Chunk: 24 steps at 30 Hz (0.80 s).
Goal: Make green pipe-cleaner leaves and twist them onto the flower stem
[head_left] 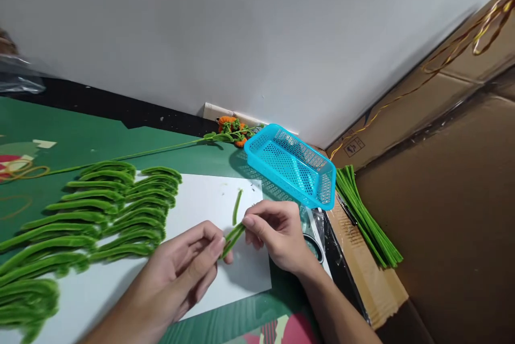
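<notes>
Between my two hands is a short green pipe cleaner (233, 238), folded into two strands side by side. My left hand (189, 266) pinches its lower left end, and my right hand (277, 231) pinches the upper right end. Both hands are just above a white sheet (249, 274). A single loose piece of green pipe cleaner (237, 207) lies on the sheet just beyond my fingers. To the left, rows of bent green pipe cleaner pieces (80, 226) lie partly on the sheet and partly on the green table.
A blue perforated basket (289, 167) stands behind my right hand. Long green pipe cleaners (368, 218) lie on cardboard at right, near scissors (314, 247) partly hidden by my wrist. Orange pipe-cleaner flowers (231, 126) rest by the wall. A cardboard box (450, 183) borders the right side.
</notes>
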Each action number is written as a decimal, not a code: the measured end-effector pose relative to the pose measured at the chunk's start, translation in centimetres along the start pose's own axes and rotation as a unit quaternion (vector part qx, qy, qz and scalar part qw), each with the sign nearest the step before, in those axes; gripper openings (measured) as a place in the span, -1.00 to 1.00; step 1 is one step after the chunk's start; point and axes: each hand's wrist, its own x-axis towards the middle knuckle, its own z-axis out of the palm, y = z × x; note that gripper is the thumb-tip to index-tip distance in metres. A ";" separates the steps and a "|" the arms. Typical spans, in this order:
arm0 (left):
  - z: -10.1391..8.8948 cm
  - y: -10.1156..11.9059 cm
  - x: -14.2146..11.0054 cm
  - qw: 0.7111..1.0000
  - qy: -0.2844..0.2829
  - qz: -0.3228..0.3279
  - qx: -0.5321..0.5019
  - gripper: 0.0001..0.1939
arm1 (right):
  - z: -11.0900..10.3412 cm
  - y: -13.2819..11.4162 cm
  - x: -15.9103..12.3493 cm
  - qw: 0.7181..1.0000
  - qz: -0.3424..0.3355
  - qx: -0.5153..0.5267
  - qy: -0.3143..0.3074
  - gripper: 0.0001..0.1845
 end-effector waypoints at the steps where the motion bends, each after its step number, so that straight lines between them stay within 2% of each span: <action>1: 0.0 0.1 0.0 1.000 -0.016 0.007 0.008 -0.43 | 0.0 0.1 0.0 1.000 0.004 0.017 -0.001 -0.82; 4: -0.1 0.1 -0.2 0.998 -0.059 0.012 0.026 -0.48 | -0.2 0.4 0.0 0.999 0.016 0.038 -0.005 -0.83; 11: -0.9 -1.0 -0.8 0.998 -0.061 -0.004 0.034 -0.73 | -0.8 -0.2 0.1 0.997 0.050 0.040 -0.038 -0.68; 16: -1.2 -1.7 -1.2 0.997 -0.035 0.019 0.068 -0.83 | -1.3 -1.0 0.1 0.997 0.041 -0.004 -0.064 -0.64; 20: -0.9 -1.3 -1.3 0.996 -0.037 0.009 0.075 -0.82 | -1.7 -1.1 0.1 0.996 0.037 -0.015 -0.081 -0.68; 24: -0.2 -0.3 -1.1 0.999 -0.039 -0.005 0.020 -0.68 | -2.0 -0.9 0.2 0.997 0.041 -0.017 -0.064 -0.69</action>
